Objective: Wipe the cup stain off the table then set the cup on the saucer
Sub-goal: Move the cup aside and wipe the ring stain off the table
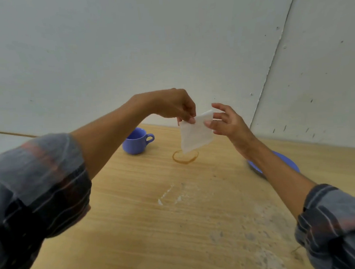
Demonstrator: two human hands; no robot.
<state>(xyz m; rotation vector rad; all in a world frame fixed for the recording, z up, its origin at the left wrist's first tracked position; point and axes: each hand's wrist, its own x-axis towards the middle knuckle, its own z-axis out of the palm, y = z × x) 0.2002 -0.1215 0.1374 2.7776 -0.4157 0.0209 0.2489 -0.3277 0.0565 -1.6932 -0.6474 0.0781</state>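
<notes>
A white paper napkin (195, 133) hangs in the air above a brown ring-shaped cup stain (185, 157) on the wooden table (149, 229). My left hand (171, 104) pinches the napkin's top left corner between thumb and fingers. My right hand (227, 122) holds its right edge with the fingertips, the other fingers spread. A blue cup (136, 141) stands upright to the left of the stain, handle pointing right. A blue saucer (289, 162) lies to the right, partly hidden behind my right forearm.
A grey wall rises directly behind the table's far edge. White scuffs and flaking patches (262, 243) mark the tabletop in the near middle and near right. My plaid sleeves fill the lower left and lower right corners.
</notes>
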